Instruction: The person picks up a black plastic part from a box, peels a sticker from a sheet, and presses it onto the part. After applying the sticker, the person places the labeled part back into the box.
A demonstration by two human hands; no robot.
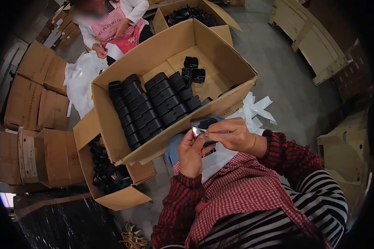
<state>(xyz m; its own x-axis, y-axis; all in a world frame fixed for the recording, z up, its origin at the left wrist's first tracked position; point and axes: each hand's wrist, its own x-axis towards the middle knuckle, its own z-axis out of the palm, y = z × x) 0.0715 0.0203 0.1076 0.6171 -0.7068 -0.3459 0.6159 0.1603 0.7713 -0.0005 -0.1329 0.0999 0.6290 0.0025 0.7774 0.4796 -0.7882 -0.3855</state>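
Observation:
My left hand (190,155) holds a black plastic part (203,123) with a white and red label, just outside the near side of a large open cardboard box (162,139). The fingers of my right hand (232,135) are pinched together at the label side of the same part. Inside the box, rows of black parts (147,106) are stacked at the left and middle, and a few loose black pieces (192,71) lie farther right. White paper sheets (220,159) rest on my lap.
A smaller box (116,199) of black parts stands at the lower left, another (157,20) behind the large box. A co-worker (116,25) sits at the upper left near white sheeting (82,79). Stacked cartons (23,103) line the left; wooden crates (307,37) stand right.

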